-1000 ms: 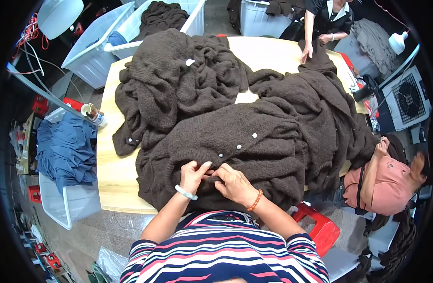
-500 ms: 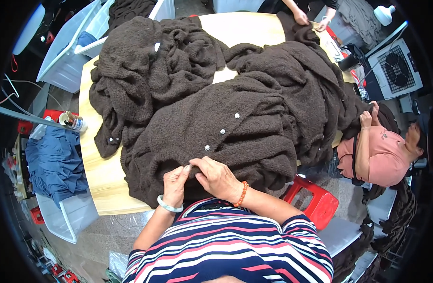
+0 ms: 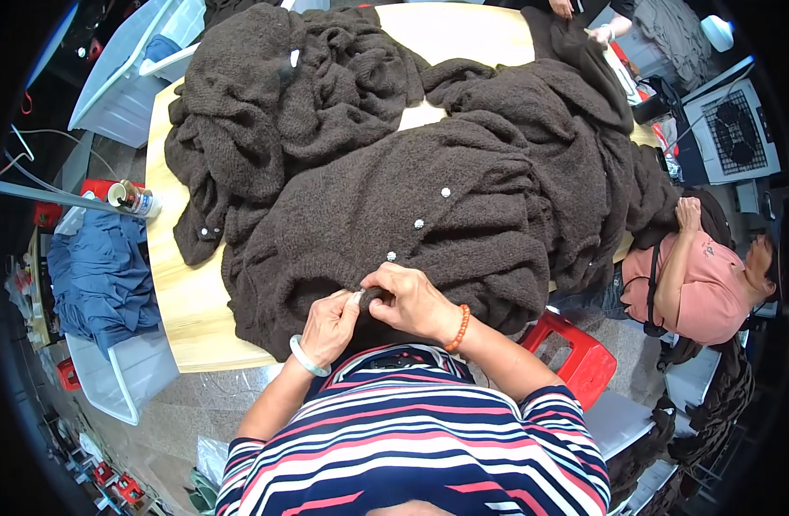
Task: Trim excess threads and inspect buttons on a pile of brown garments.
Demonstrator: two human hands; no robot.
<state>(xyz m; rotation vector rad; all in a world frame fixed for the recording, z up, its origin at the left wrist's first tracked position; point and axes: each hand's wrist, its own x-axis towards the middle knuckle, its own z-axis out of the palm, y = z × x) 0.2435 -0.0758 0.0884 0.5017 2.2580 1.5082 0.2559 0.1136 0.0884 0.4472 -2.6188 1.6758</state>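
A dark brown knitted cardigan [image 3: 369, 198] lies bunched over the table in front of me, with a slanting row of pale, sparkly buttons [image 3: 419, 224] on it. At its near edge my left hand [image 3: 330, 325] pinches the knit, a pale bangle on that wrist. Close beside it my right hand [image 3: 412, 301], with an orange bead bracelet, has its fingers curled round a fold of the same edge. The fingertips of both hands almost meet, and whatever small thing lies between them is hidden. More brown knitwear [image 3: 240, 112] is heaped at the far left.
A pale wooden table [image 3: 188, 327] bears the garments. Bins stand at the left, one with blue cloth [image 3: 106, 275]; a jar [image 3: 136, 199] sits on the table's left edge. A red stool [image 3: 575, 353] is at my right. A co-worker in pink [image 3: 687, 284] handles brown knit; another person's hands [image 3: 603, 34] show at the far side.
My right hand has shifted slightly right and curled more round the fold. The buttons have moved a little right and up. At the right, the co-worker's hands have moved.
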